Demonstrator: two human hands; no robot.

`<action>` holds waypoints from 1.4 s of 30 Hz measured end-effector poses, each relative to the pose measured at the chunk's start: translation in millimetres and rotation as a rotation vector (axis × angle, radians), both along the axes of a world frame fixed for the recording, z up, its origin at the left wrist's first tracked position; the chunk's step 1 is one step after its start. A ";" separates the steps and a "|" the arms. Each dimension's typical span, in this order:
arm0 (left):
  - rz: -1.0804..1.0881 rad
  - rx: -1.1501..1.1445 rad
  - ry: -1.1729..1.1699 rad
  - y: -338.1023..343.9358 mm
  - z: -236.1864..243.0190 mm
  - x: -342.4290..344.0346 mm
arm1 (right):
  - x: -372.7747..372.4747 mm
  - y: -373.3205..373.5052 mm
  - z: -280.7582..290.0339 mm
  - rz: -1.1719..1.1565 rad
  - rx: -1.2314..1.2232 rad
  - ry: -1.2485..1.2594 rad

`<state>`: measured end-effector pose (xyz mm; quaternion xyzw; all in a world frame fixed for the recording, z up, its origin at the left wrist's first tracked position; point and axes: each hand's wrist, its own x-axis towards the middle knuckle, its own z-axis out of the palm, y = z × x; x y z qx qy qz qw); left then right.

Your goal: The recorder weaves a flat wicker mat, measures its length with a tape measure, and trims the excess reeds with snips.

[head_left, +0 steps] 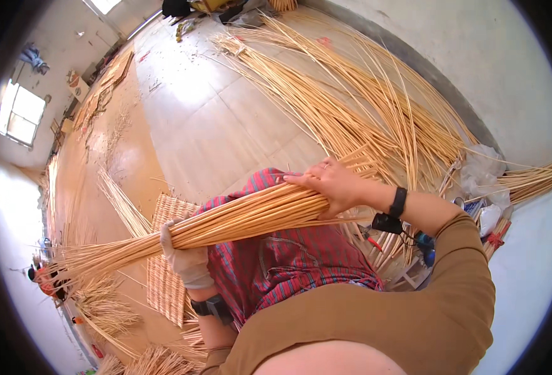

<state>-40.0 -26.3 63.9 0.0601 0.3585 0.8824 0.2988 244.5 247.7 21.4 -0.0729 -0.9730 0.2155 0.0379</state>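
Observation:
A long bundle of thin tan rattan canes lies across my lap, over a red checked cloth. Gloved in white, my left hand is closed round the bundle from below, left of the middle. Beyond it the canes fan out loosely toward the left. My bare right hand grips the bundle near its right end, with the fingers over the top and the thumb side toward me. Several cane tips stick out past this hand.
Large heaps of long canes cover the floor ahead and to the right, along the wall. A woven cane mat lies by my left arm, with cut canes beside it. At the right are a plastic bag and a red-handled tool.

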 end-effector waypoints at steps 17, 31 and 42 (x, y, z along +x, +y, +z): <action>-0.047 -0.338 0.056 57.5 -22.6 20.4 | 107.2 -90.0 -52.7 -0.371 -0.109 0.146; -0.468 -0.202 0.083 180.0 26.5 34.3 | 102.4 -53.6 -91.2 -0.441 -0.683 0.033; -0.705 -0.599 0.950 324.3 -40.2 38.9 | 11.4 22.3 -177.9 -0.523 -1.153 0.484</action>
